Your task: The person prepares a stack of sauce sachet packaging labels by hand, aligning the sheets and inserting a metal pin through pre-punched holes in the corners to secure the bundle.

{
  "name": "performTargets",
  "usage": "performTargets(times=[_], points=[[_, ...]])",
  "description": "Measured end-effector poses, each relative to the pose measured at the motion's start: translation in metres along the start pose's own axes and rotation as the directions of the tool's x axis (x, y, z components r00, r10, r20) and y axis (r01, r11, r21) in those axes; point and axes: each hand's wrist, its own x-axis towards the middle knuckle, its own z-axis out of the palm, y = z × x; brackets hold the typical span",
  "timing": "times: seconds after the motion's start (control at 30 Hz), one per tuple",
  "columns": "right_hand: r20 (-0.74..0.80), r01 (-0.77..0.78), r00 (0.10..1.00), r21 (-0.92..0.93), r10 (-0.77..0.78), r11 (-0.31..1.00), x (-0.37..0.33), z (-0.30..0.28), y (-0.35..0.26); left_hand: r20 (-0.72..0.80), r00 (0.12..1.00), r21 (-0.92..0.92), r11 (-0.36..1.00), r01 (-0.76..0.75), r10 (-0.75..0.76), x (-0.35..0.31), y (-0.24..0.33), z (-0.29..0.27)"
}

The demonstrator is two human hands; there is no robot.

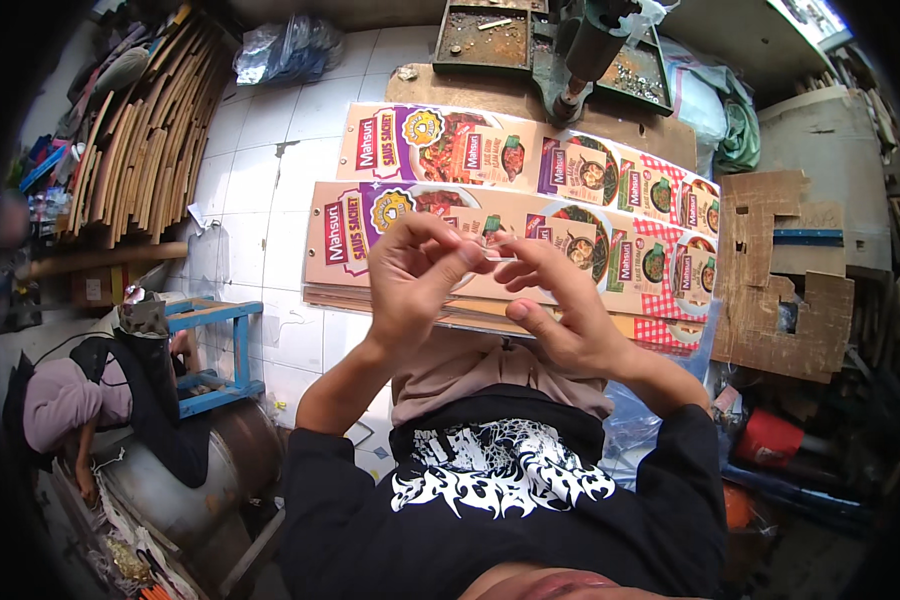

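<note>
Both my hands are raised over long printed cardboard panels (570,222) with food pictures, lying in front of me. My left hand (415,280) pinches a small, thin whitish piece (498,260) between thumb and fingers; its kind is too small to make out. Close beside it, my right hand (570,315) has its fingers bent and apart, thumb held away, with the fingertips at the piece. Two panels overlap on top, and more layered edges show below them. Each top panel has small holes at its left end.
Beyond the panels stands a dark press-like machine (595,45) on a wooden board, flanked by trays (482,38) of small metal parts. Cut cardboard (785,275) lies at right. Stacked cardboard strips (150,125), a blue stool frame (240,350) and a bent-over person (80,400) are at left.
</note>
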Motion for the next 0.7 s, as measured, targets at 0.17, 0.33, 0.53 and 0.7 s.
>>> performTargets(times=[0.17,0.33,0.53,0.7], points=[[-0.163,-0.055,0.978,0.409,0.133,0.911,-0.020,0.033,0.017,0.086,0.996,0.204,0.979,-0.026,0.008,-0.015,-0.016,0.014],[-0.371,-0.012,0.906,0.455,0.202,0.890,-0.035,0.019,0.027,0.412,0.909,0.712,0.644,-0.281,-0.058,0.014,0.010,0.021],[-0.706,-0.285,0.706,-0.363,-0.063,0.887,-0.034,-0.102,0.027,0.180,0.951,0.974,0.089,-0.207,0.251,0.114,0.023,-0.087],[-0.843,-0.648,0.538,-0.435,-0.030,0.625,-0.078,-0.223,0.092,-0.190,0.980,0.974,-0.117,0.196,0.061,0.142,0.017,-0.149]])
